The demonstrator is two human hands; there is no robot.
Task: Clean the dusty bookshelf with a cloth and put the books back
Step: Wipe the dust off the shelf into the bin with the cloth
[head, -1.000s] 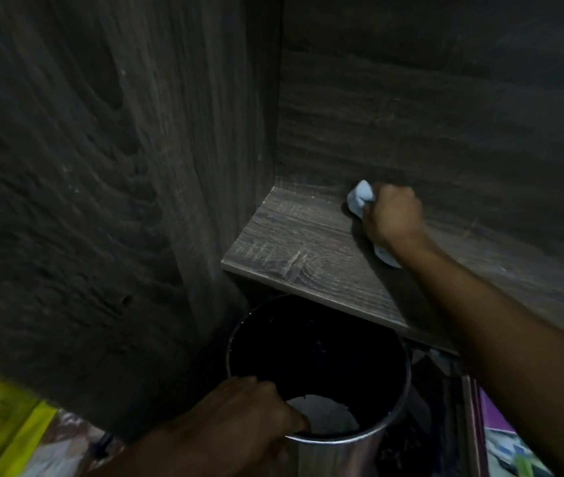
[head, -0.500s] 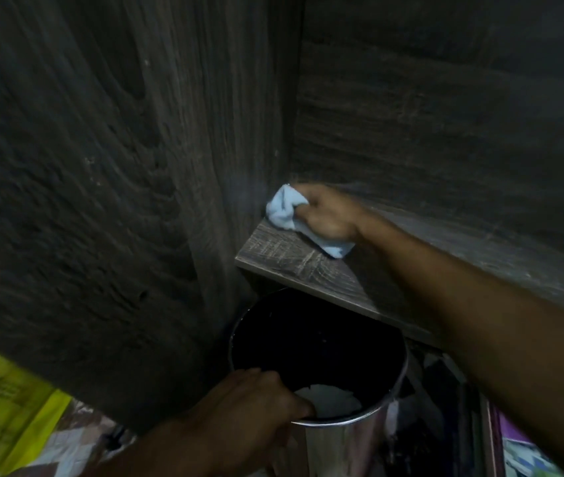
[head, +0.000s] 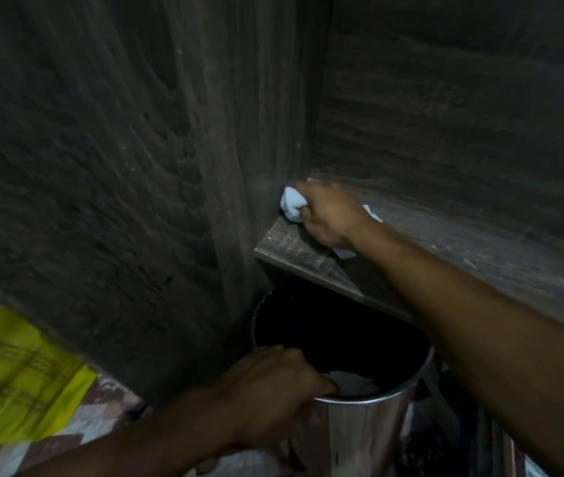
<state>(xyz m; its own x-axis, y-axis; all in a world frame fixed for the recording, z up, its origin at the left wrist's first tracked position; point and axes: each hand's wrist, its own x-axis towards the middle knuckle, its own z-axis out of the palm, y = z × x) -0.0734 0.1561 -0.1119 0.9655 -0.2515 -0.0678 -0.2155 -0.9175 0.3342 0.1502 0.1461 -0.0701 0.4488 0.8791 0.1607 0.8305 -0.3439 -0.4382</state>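
Our right hand [head: 334, 215] is closed round a crumpled light-blue cloth [head: 291, 204], fingers curled over it and knuckles up. It presses the wad down onto the dark grey wood-grain shelf board [head: 292, 247], right in the far left corner. There the cloth touches the upright side panel of the bookshelf [head: 267, 132]. A loose flap of the same cloth shows on the other side of the hand, lying flat on the board by the wrist. The forearm runs back across the front edge of the shelf towards us. Behind the hand rises the dark back panel [head: 446, 132], with the same grain.

Below the shelf edge, our left hand [head: 273, 383] grips the near rim of a shiny cylindrical steel bin [head: 359, 438], fingers hooked over the rim into the opening. The bin stands upright just under the board's left end, and its inside is black apart from a pale scrap [head: 349, 383] near our fingertips; we cannot tell what the scrap is.

Further left, past the outer face of the bookshelf, a bright yellow printed sheet [head: 15, 373] lies on a patterned surface [head: 94, 414].
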